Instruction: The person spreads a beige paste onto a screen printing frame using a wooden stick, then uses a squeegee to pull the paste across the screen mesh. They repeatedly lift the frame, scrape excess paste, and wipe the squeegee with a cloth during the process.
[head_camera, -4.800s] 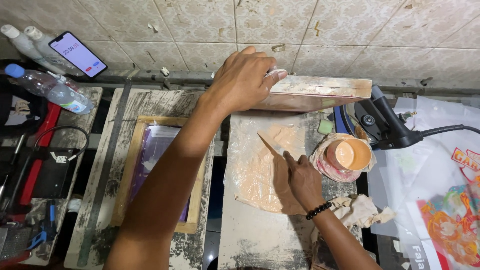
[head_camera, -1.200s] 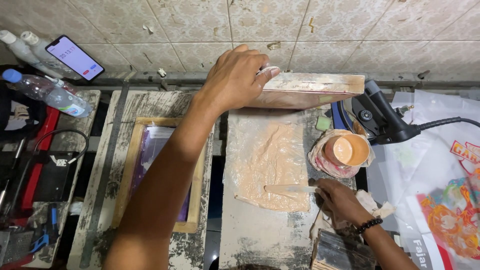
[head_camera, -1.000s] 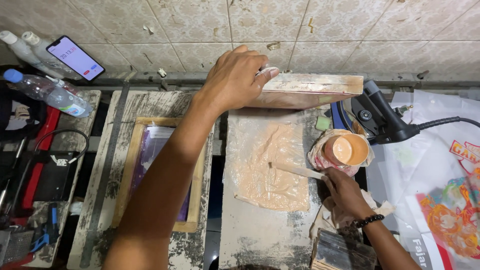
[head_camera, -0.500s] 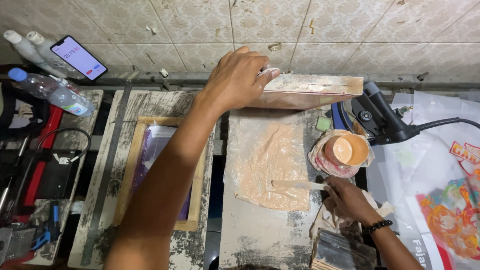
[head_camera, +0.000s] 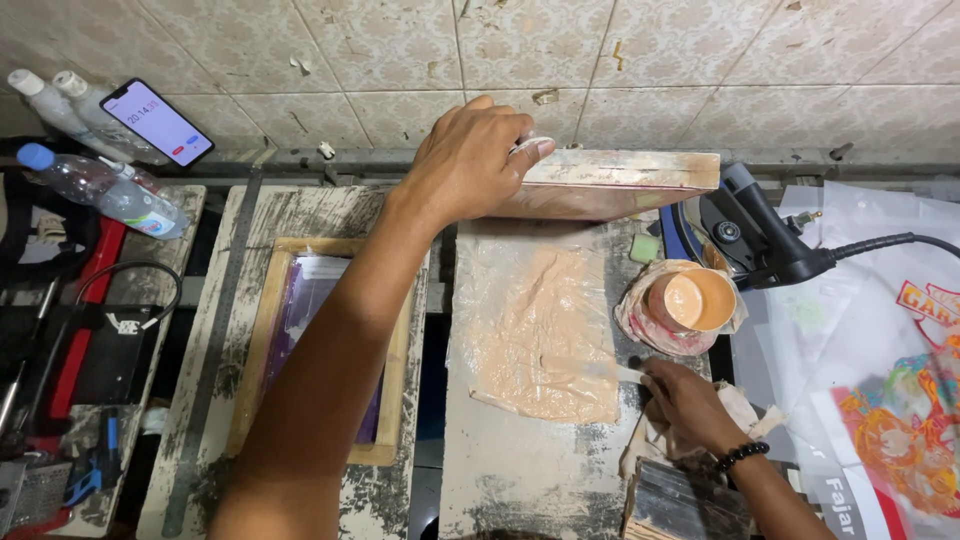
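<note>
— What do you have on the head view?
— I see the left hand (head_camera: 470, 160) gripping a raised wooden screen frame (head_camera: 610, 185); the right hand (head_camera: 690, 400) drags a spatula (head_camera: 600, 370) across the peach-inked plastic sheet (head_camera: 535, 330), beside an ink cup (head_camera: 690, 300).

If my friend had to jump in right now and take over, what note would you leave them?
Left hand: holds the wooden frame tipped up at the far edge of the board.
Right hand: grips a flat stick, tip on the plastic sheet.
Peach paint is spread over most of the sheet; the paint cup stands open just right of it. A second frame lies flat to the left.
Done: paint spread. Left: frame not yet lowered, stick not set down.
</note>
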